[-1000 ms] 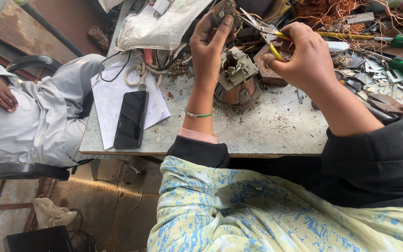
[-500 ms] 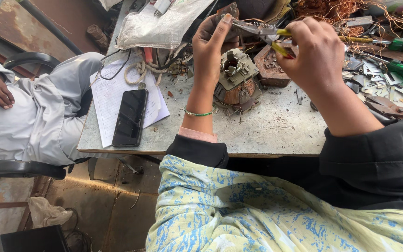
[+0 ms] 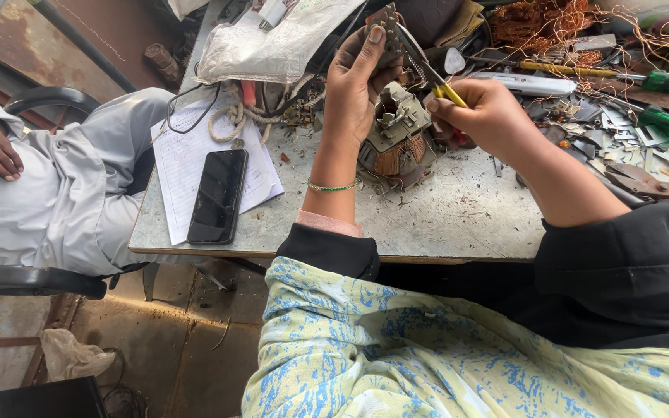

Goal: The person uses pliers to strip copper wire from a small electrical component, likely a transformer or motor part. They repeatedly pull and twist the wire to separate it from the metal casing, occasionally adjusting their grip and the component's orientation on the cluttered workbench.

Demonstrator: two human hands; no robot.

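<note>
Grey, scratched worktable (image 3: 458,217) carries a small motor (image 3: 396,139) with copper windings, just below my hands. My left hand (image 3: 358,77), fingers curled shut, holds a small brown metal part (image 3: 388,19) upright. My right hand (image 3: 482,116) is closed round yellow-handled pliers (image 3: 427,70), whose tips meet that part.

On the desk (image 3: 466,224), a phone (image 3: 217,195) lies on a sheet of paper (image 3: 183,155) near the left edge. A motor part (image 3: 393,139) sits mid-desk, right of the paper. Scrap pieces (image 3: 621,131) crowd the right side; a bag (image 3: 272,46) lies at the back.
</note>
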